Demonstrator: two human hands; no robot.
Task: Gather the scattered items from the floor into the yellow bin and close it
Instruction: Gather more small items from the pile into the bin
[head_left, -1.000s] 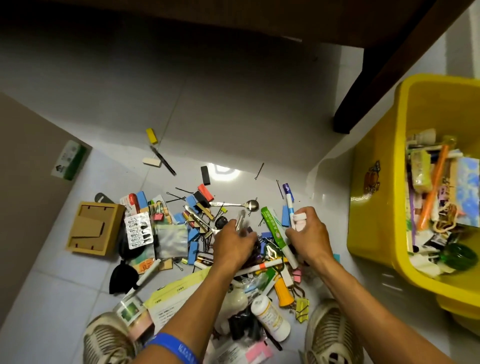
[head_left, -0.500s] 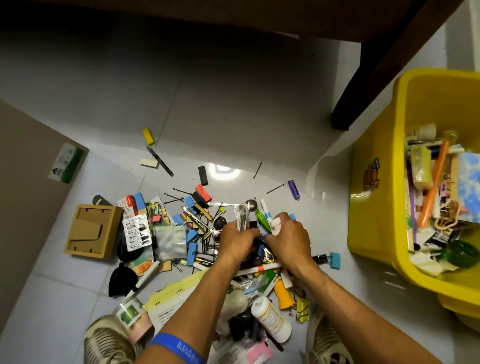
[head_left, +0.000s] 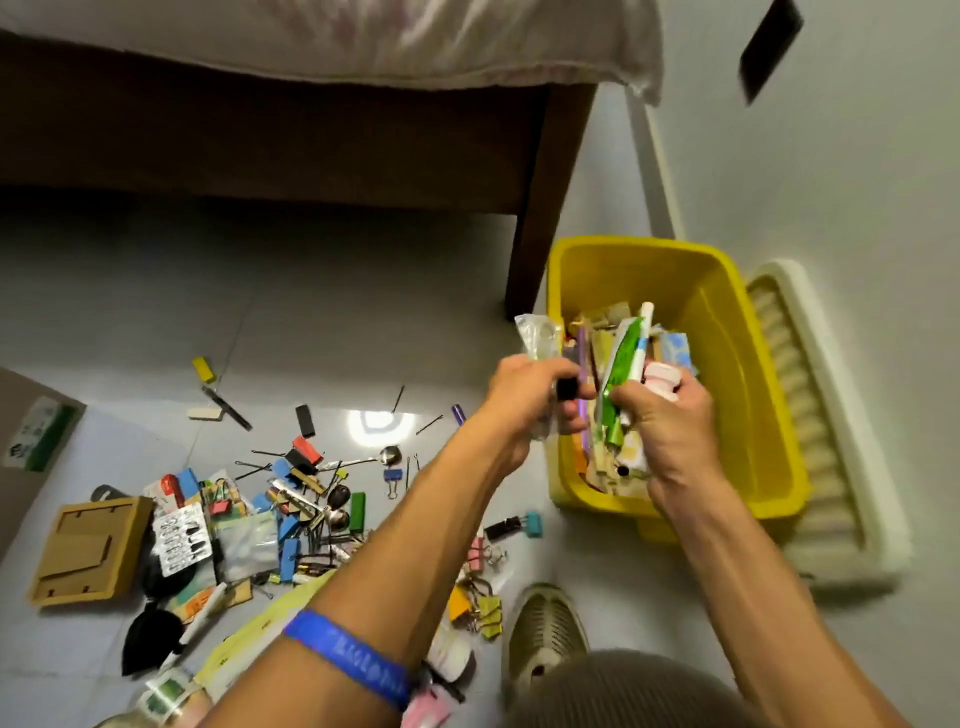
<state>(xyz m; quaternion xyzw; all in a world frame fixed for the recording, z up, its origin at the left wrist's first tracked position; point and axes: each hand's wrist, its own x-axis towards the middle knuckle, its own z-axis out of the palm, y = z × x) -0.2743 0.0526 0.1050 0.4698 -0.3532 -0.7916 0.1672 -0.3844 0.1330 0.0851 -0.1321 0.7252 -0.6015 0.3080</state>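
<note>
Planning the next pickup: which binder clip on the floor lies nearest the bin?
The teal-handled black clip, just off the yellow bin's near left corner. The blue clip by the spoon and the pink clip lie farther left.

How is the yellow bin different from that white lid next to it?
The yellow bin is bright yellow and deep, with steep walls; the white lid is cream-white and shallow. The bin holds a jumble of things; the lid holds nothing and shows a ribbed inside. Both hands, left hand and right hand, carry items above the bin, while the lid lies beside it, untouched. Both are rectangular plastic with rounded corners.
</note>
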